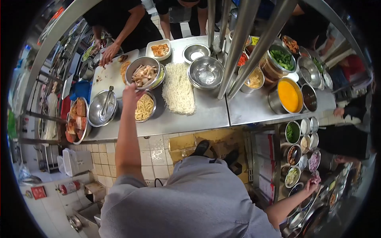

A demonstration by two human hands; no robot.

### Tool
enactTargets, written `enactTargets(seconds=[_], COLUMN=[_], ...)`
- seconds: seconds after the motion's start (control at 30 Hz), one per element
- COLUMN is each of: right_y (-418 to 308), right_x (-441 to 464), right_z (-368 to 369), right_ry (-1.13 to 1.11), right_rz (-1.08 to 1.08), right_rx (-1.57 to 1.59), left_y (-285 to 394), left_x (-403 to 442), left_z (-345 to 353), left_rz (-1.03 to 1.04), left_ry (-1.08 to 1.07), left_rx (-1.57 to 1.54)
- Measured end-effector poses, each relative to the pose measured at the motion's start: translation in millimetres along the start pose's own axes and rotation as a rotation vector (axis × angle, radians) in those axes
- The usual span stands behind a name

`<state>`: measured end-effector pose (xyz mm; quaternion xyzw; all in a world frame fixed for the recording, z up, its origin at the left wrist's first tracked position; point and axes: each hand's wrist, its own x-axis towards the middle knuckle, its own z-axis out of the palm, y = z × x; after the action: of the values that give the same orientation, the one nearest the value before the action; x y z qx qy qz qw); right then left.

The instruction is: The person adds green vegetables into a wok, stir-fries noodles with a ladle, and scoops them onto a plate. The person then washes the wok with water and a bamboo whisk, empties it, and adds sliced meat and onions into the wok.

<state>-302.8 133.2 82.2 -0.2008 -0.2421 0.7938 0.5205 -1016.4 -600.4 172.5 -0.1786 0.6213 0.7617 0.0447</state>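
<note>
My left hand (133,94) grips the near rim of a metal bowl (127,72) of pale sliced pieces that look like cooked meat. Part of another bowl with green contents shows behind its right side. Just below is a bowl of thick yellow noodles (144,108), and to the right lies a slab of thin pale noodles (178,89). On my right side, my right hand (312,183) is closed on a pinkish-purple clump that looks like chopped red onion. Directly beyond that hand stands a bowl of similar chopped red onion (314,159).
Steel posts (242,47) rise through the counter's middle. Right of them stand a pot of orange liquid (289,95) and a container of greens (281,59). At left are an empty bowl with tongs (102,109) and a tray of reddish chunks (78,121). Co-workers' hands (109,54) work opposite.
</note>
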Motion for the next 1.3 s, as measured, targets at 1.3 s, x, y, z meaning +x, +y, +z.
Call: enactTargets(seconds=[1.3], right_y=[-186.9], right_x=[-643.8], right_z=[105.8], right_ry=[1.743], right_rz=[-0.701], right_rx=[-1.768], left_y=[-275.5], left_x=[-582.4], left_z=[152.5], left_rz=[-0.941], left_ry=[-2.061], left_rx=[0.92])
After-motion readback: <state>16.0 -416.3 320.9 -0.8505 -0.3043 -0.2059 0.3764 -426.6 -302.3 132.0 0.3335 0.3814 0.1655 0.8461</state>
